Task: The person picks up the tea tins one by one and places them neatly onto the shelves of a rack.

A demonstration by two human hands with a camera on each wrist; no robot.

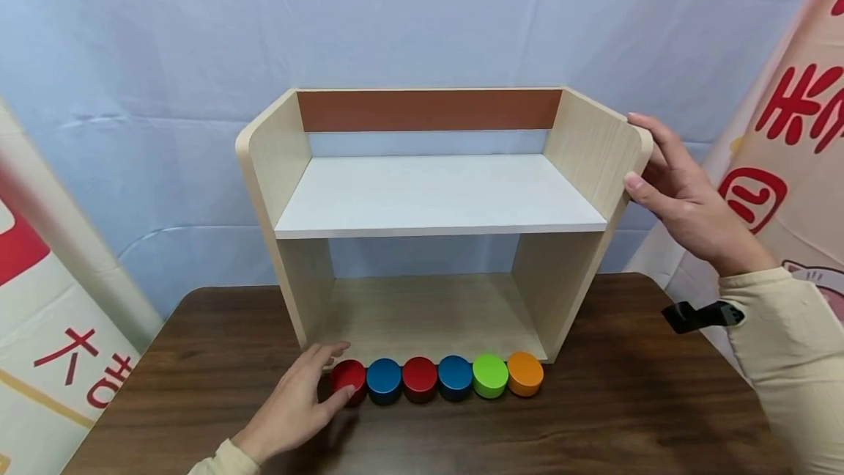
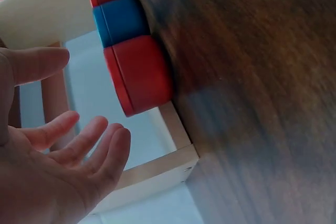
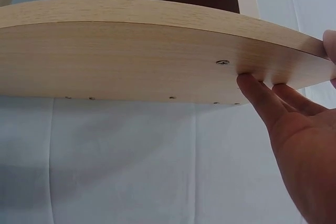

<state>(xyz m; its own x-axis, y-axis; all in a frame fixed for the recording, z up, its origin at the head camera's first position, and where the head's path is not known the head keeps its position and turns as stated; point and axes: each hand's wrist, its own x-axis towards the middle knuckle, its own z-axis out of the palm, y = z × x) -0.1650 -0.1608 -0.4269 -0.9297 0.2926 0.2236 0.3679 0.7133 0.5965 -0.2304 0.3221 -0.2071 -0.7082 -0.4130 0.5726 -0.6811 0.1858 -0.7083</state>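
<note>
A small desktop shelf (image 1: 435, 193) of pale wood with a white middle board stands upright on the table. My right hand (image 1: 692, 200) grips the upper front part of its right side panel (image 3: 131, 59). The thumb lies at the front edge, and fingertips press the outer face. Along the shelf's front runs a row of short, smooth cylinders: red (image 2: 139, 74), blue (image 1: 384, 381), red (image 1: 419, 380), blue (image 1: 455, 377), green (image 1: 490, 376) and orange (image 1: 525, 374). My left hand (image 1: 297, 398) is at the leftmost red one, fingers loosely spread with a gap to it in the left wrist view.
The dark wooden table (image 1: 626, 402) extends in front of the row and to both sides of the shelf. Behind hangs a pale blue cloth (image 1: 422, 20). Printed banners flank the table, left (image 1: 59, 358) and right (image 1: 791, 167). A black strap (image 1: 702, 316) sits at the right sleeve.
</note>
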